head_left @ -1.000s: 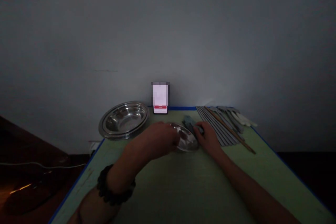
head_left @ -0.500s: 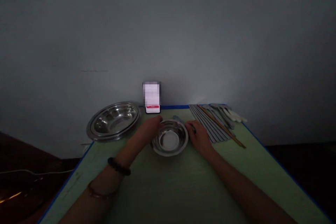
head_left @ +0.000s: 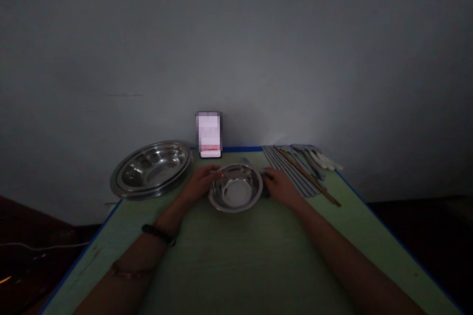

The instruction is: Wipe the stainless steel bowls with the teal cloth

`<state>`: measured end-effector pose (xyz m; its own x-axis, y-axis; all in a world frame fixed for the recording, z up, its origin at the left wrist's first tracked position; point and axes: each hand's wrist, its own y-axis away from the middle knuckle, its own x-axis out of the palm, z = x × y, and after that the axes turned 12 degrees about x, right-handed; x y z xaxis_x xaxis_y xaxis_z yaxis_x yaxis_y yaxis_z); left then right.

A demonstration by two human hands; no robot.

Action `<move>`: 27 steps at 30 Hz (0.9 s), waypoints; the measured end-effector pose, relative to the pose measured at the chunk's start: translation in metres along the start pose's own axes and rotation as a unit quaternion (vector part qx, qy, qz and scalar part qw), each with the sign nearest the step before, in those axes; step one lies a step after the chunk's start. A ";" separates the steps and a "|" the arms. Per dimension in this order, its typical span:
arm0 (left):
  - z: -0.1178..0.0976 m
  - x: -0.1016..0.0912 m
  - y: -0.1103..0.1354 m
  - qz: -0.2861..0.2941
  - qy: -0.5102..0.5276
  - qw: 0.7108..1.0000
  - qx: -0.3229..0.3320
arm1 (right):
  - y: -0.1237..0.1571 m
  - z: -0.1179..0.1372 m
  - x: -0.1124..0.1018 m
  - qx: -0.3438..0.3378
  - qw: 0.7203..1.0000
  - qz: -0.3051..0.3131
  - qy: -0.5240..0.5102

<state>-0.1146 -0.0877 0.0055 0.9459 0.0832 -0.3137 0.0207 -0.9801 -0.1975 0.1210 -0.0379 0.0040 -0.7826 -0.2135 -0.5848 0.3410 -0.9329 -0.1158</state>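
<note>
A round steel bowl [head_left: 237, 193] is in the middle of the green table, its open side facing up. My left hand [head_left: 202, 179] is closed on its left rim, with fingers reaching over the edge. Beside the right rim, my right hand [head_left: 279, 184] has its fingers curled; a dark patch shows beneath them, and I cannot make out what they hold. A small bluish thing [head_left: 245, 161] peeks out behind the bowl, mostly hidden.
Stacked oval steel dishes [head_left: 153, 170] stand at the left. A lit phone [head_left: 209, 135] leans on the wall. Metal chopsticks [head_left: 286, 170], a brown pair [head_left: 308, 174], metal spoons [head_left: 303, 160] and white spoons [head_left: 327, 161] lie at the right of the table [head_left: 236, 261].
My left hand has shifted lower along the bowl's left rim, its fingers flatter on it. The whole view has slid slightly, and the bowl appears a little higher.
</note>
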 end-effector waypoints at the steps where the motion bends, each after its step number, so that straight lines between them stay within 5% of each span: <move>1: 0.000 -0.001 0.001 0.000 0.018 1.000 -0.006 | -0.006 0.003 -0.007 0.017 1.000 -0.004 -0.004; 6: -0.003 -0.005 0.003 0.016 0.069 0.997 -0.027 | -0.036 0.028 -0.048 0.048 0.998 -0.006 -0.047; 11: -0.002 -0.010 0.001 0.019 0.097 0.994 -0.041 | -0.048 0.045 -0.070 0.099 0.972 0.093 -0.193; 14: 0.000 -0.012 0.000 0.036 0.102 0.993 -0.048 | -0.049 0.048 -0.068 0.125 0.958 0.178 -0.188; 19: 0.000 -0.018 -0.002 0.088 0.095 0.990 -0.059 | -0.056 0.047 -0.065 0.045 0.971 0.234 0.030; 22: -0.003 -0.021 -0.003 0.108 0.085 0.988 -0.066 | -0.061 0.043 -0.068 -0.002 0.949 0.236 0.210; 27: -0.005 -0.023 -0.005 0.117 0.079 0.987 -0.072 | -0.062 0.045 -0.079 0.000 0.951 0.187 0.247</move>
<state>-0.1352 -0.0856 0.0185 0.9686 -0.1663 -0.1850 -0.1691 -0.9856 0.0010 0.1380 0.0234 0.0936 -0.2667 -0.3687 -0.8905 0.5474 -0.8184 0.1749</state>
